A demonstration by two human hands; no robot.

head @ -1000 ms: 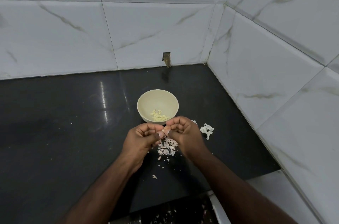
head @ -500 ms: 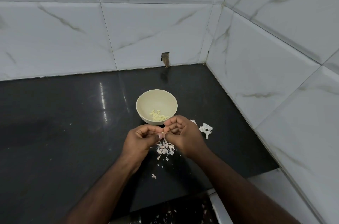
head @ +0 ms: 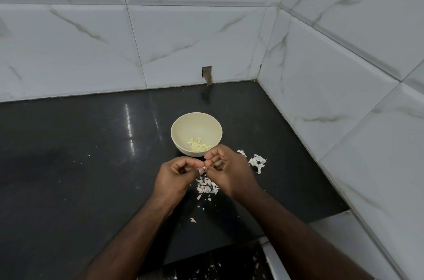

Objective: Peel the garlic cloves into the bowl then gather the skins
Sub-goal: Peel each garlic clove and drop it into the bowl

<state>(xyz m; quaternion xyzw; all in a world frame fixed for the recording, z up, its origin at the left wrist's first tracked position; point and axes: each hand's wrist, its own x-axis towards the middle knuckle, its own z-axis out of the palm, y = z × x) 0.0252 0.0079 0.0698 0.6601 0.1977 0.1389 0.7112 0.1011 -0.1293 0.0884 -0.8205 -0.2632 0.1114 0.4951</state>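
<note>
Garlic clove [head: 205, 164]: tiny, pinched between your two hands just in front of the bowl, mostly hidden.
Left hand [head: 174, 178]: your fingers are curled, thumb tip on the clove.
Right hand [head: 227, 168]: your fingers are curled round it too.
Bowl [head: 183, 128]: cream, peeled cloves [head: 199, 144] inside.
Skins [head: 205, 186]: piled on the black counter [head: 91, 176] under your hands, more [head: 258, 161] to the right.

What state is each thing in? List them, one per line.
bowl: upright on the counter, holding peeled cloves.
peeled cloves: heaped in the bowl's bottom.
garlic clove: pinched between both hands, mostly hidden.
left hand: curled, gripping the clove.
right hand: curled, gripping the clove.
skins: scattered loose on the counter, ungathered.
</note>
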